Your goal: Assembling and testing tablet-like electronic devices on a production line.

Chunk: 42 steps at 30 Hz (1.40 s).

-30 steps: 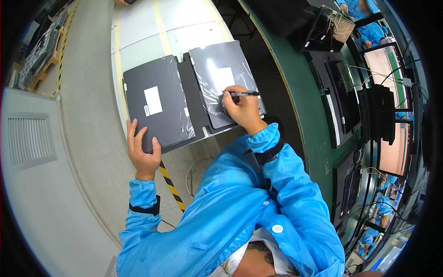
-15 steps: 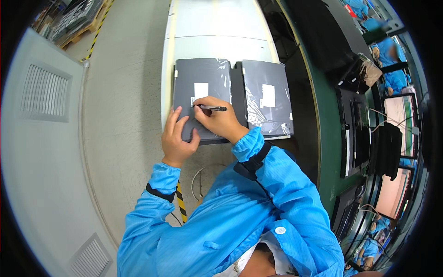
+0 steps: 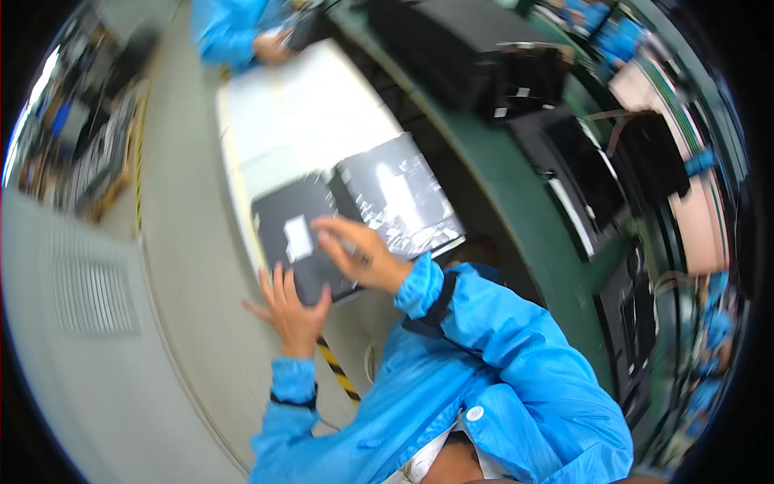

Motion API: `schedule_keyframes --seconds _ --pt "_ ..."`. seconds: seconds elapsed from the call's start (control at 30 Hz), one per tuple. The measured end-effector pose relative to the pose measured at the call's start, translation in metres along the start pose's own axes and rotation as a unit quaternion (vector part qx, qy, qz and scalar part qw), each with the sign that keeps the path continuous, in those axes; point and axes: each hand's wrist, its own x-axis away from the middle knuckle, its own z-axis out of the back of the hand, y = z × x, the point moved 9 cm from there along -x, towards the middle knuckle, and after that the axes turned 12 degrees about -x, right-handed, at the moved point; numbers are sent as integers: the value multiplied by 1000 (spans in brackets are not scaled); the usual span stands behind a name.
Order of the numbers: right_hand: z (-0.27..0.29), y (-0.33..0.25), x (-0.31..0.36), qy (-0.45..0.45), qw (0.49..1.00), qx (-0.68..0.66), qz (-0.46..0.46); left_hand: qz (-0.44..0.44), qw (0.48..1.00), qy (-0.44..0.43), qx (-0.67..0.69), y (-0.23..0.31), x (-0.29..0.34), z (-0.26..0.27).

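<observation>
while the left hand [image 3: 297, 310] lies at the near left corner of the left grey panel [image 3: 272, 216], its fingers are spread and it grips nothing; the fingertips reach over the corner, though blur hides how firmly they press. the right hand [image 3: 363, 254] is above the same panel, forefinger stretched toward the white label [image 3: 298, 238], other fingers partly curled. whether it pinches something slim i cannot tell, since the palm is smeared by motion.

the left panel lies flat at the near end of the long white surface [image 3: 302, 113], beside the right grey panel [image 3: 395, 194], with a narrow dark strip between them. glossy clear film on the right panel catches the light in streaks and creases. at the far end of the surface another person's hand [image 3: 274, 47] shows below a blue sleeve.

as for handling, each panel looks broad, thin and stiff, probably of moderate weight, and likely awkward for a one-handed lift. the film would probably make the face slippery, and if a screen is inside, pressure on the middle could harm it. the better hold seems to be two hands on opposite side edges, fingers underneath, thumbs near the rim, keeping it level and the label untouched.
</observation>
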Motion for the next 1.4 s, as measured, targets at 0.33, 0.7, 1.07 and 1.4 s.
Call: schedule_keyframes --seconds 0.33,0.7,1.07,1.4 --pt "157 -195 57 -26 971 228 -67 -298 948 -104 36 137 -24 -27" --pt "275 -233 221 235 814 478 -231 -260 956 -130 -28 80 -235 -144" --pt "348 -251 211 231 637 699 -228 -280 911 23 301 287 -202 -15" --pt "269 -419 472 493 436 738 -148 -676 589 -16 443 477 100 144"
